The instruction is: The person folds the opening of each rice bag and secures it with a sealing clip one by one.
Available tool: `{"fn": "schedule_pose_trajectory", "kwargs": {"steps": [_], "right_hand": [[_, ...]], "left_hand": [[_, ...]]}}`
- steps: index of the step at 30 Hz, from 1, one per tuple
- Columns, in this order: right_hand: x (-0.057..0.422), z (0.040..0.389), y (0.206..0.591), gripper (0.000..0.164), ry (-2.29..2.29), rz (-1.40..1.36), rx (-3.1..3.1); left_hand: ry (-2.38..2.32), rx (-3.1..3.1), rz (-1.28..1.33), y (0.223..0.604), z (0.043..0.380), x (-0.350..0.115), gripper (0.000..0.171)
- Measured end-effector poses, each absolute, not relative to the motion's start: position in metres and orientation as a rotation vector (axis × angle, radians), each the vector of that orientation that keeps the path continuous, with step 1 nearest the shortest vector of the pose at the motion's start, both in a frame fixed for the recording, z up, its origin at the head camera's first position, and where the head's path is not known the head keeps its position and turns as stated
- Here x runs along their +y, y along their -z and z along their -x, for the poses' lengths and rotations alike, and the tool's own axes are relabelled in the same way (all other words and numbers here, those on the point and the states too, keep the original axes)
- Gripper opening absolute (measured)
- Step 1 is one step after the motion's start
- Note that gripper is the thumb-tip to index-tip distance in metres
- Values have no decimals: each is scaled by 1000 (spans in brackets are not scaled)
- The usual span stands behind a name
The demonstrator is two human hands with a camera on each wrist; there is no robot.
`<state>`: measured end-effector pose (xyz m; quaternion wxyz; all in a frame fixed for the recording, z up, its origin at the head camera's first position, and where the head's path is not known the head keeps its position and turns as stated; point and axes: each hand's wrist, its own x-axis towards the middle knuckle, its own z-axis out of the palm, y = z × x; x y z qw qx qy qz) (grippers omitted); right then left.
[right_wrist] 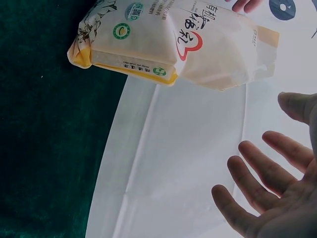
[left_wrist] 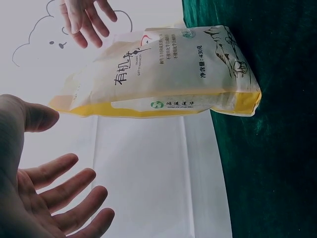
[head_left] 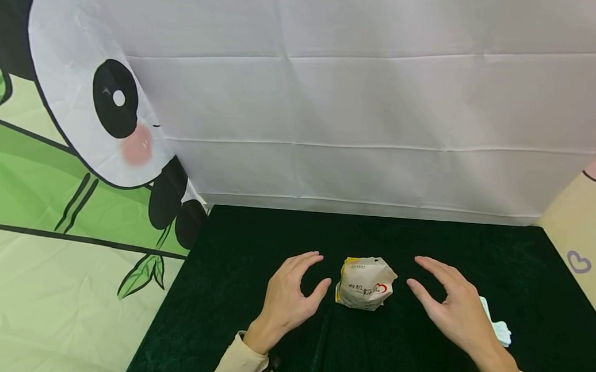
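Observation:
A cream and yellow packaged bag (head_left: pixel 366 286) with printed characters and a red heart stands upright on the dark green cloth. To its left is my left hand (head_left: pixel 290 295), fingers spread and bent a little, apart from the bag. My right hand (head_left: pixel 452 309) is held on the other side, also clear of it, thumb and fingers separated. The left wrist view shows the bag's printed front and yellow side (left_wrist: pixel 163 74) beyond the left fingers. From the right wrist, the bag (right_wrist: pixel 163 44) appears with the right fingers off to one side. Both palms hold nothing.
A pale blue-white item (head_left: pixel 500 331), perhaps a folded cloth, lies partly hidden behind the right hand. The green cloth (head_left: pixel 253 229) covers the table. A white sheet (head_left: pixel 360 109) hangs behind it, with a panda-printed sheet (head_left: pixel 73 136) at left.

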<state>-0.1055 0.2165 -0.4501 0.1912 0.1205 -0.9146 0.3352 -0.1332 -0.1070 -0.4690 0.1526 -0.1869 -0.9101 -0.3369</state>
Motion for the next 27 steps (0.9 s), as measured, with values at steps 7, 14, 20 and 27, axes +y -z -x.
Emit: {"fn": "schedule_pose_trajectory", "kwargs": {"steps": [7,14,20,27], "right_hand": [[217,107,451,47,-948,-338,-2570],[216,108,452,46,-956,-349,-2572],[215,110,453,46,-952,-346,-2578],[216,110,453,46,-953,-332,-2575]], "left_hand": [[960,-2607,538,470,135,-105,44],[977,-2616,532,471,136,-105,44],[985,-2621,527,472,136,-103,44],[1027,-2595,533,470,136,-99,44]]}}
